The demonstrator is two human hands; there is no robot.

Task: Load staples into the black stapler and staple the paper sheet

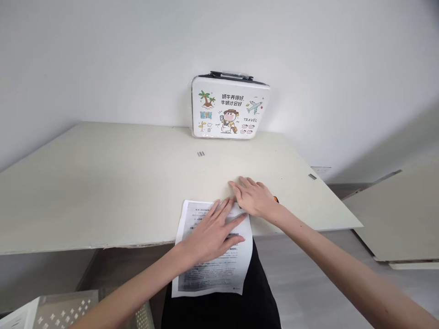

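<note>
The left hand (211, 235) lies palm down on a printed sheet of paper (219, 276), its fingers spread apart and the thumb held out to the side. The right hand (254, 198) is palm down by the sheet's top right corner, fingers reaching forward past its top edge over the bench (103, 183); their undersides are hidden, so I cannot tell whether they close on anything. The two hands are close together, the left fingertips just beside the right hand. An orange and black object (276, 199) shows at the right wrist, mostly covered by it.

The sheet is thin and white, with a greyish printed block of text and slightly wavy sides. Its upper part lies on the bench, while its lower part extends past the front edge, above black clothing (219, 315). The bench top is smooth, pale and matt, with a rough strip along the front edge. At the back, a white, round-cornered case (233, 98) with cartoon prints and a dark handle stands against the wall (120, 59).
</note>
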